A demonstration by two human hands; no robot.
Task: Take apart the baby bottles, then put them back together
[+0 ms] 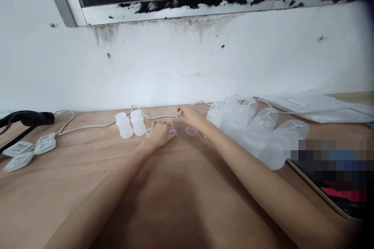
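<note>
My left hand lies over a clear plastic shell on the table, its fingers bent down around it; the shell's edges show on both sides. To its right, my right hand is raised a little with fingers curled in a pinch; whatever is between them is too small to make out. Below it a small clear domed piece rests on the wood. Left of my hands lie two frosted, figure-eight-shaped plastic pieces, side by side.
Clear domed shells with frosted backs are heaped beside my right forearm. Behind them lies a plastic bag. A phone-like dark device is at right. A white cable runs along the wall, near white plug blocks and a black strap.
</note>
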